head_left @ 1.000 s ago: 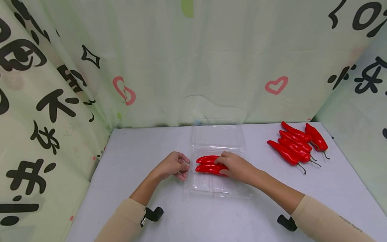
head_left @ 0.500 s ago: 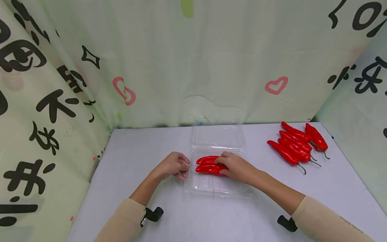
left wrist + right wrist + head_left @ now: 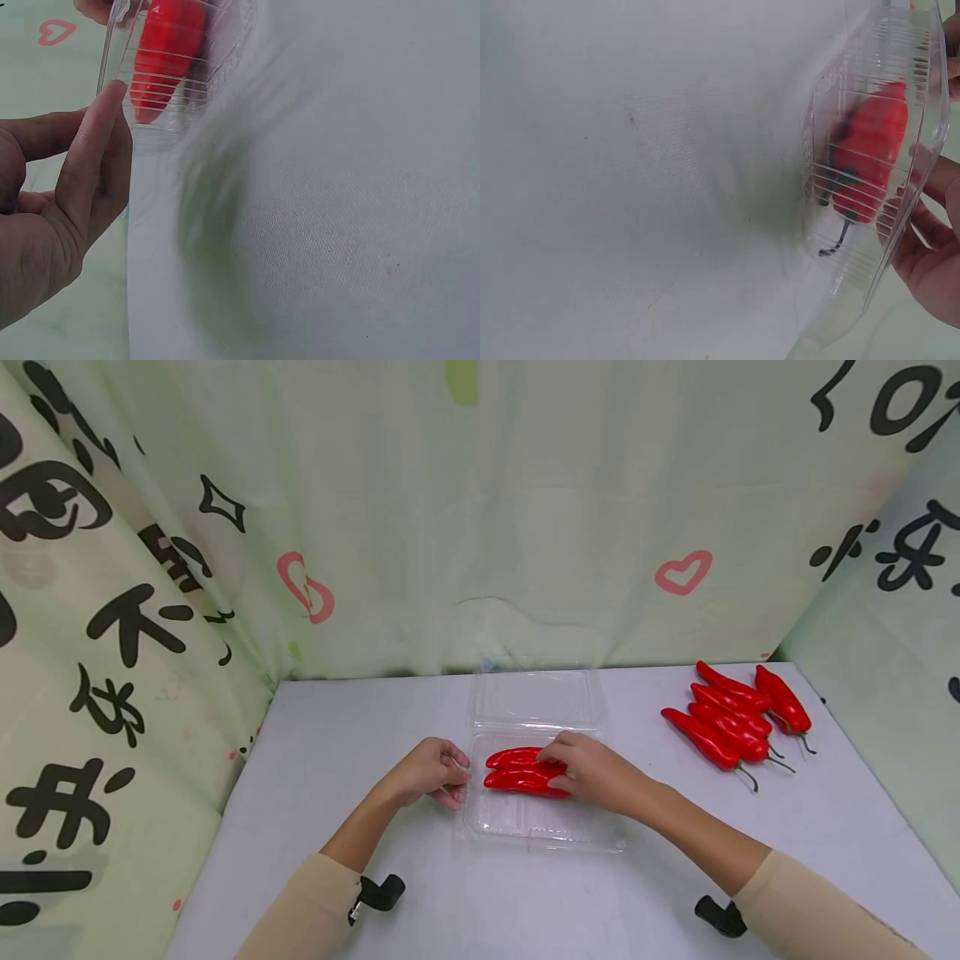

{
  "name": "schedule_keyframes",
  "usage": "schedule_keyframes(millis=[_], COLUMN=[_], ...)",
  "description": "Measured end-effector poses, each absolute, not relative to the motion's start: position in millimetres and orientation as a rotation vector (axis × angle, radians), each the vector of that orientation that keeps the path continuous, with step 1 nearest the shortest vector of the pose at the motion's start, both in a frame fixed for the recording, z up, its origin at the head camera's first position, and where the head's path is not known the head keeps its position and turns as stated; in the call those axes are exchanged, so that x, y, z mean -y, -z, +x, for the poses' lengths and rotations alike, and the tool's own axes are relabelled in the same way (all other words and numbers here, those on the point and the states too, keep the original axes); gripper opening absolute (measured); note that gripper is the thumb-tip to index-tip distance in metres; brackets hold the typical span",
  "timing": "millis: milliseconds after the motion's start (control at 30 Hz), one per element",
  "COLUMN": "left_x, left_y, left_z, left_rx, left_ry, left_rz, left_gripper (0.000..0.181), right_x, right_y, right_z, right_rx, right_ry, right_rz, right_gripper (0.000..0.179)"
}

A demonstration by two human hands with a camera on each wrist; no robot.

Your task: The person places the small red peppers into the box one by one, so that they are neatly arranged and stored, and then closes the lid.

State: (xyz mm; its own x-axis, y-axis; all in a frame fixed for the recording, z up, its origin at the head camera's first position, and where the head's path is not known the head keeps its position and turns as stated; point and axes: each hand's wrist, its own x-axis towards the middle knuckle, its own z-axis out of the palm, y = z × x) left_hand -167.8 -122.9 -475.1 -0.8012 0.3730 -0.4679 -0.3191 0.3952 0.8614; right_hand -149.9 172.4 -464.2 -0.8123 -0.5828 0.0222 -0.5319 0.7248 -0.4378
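Observation:
Two red chili peppers point(image 3: 525, 782) lie side by side in the base of a clear plastic clamshell box point(image 3: 525, 822), whose lid is folded back. My right hand point(image 3: 592, 772) is over their right ends, fingers spread loosely, fingertips right at the peppers. The right wrist view shows a pepper point(image 3: 874, 142) and dark stems through the ribbed wall. My left hand point(image 3: 431, 772) is at the box's left rim, with thumb and fingertips pinching it. In the left wrist view those fingers point(image 3: 94, 150) meet the rim beside a pepper point(image 3: 169, 52).
Several more red chili peppers point(image 3: 720, 735) lie grouped on the right of the white table point(image 3: 360, 718), stems toward the front right. Printed curtains point(image 3: 487, 527) stand behind and at both sides. The open lid point(image 3: 536, 697) reaches back near the rear curtain.
My right hand has loosened and shifted slightly up and right, baring more of the peppers, which stay in place. My left hand has stayed at the rim.

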Motion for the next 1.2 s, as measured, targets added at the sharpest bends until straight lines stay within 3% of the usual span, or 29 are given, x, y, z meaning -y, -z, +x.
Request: schedule_keyframes(millis=[533,867,1200], left_x=[122.2,122.0,121.8], left_y=[473.3,471.8,473.4], left_z=[-165.8,-166.0,-166.4], left_rx=[-2.056,-2.06,-2.053], left_ry=[-1.443,-1.433,-1.441], left_rz=[0.039,0.041,0.047], left_gripper=[0.019,0.021,0.019], right_x=[-216.4,-251.1,-289.0], right_y=[449.8,444.8,452.8], right_z=[-149.1,-147.1,-141.7], right_rx=[-2.952,-3.017,-3.113], right_ry=[0.728,0.712,0.689], right_rz=[-0.871,-0.663,-0.667], right_gripper=[0.052,0.062,0.062])
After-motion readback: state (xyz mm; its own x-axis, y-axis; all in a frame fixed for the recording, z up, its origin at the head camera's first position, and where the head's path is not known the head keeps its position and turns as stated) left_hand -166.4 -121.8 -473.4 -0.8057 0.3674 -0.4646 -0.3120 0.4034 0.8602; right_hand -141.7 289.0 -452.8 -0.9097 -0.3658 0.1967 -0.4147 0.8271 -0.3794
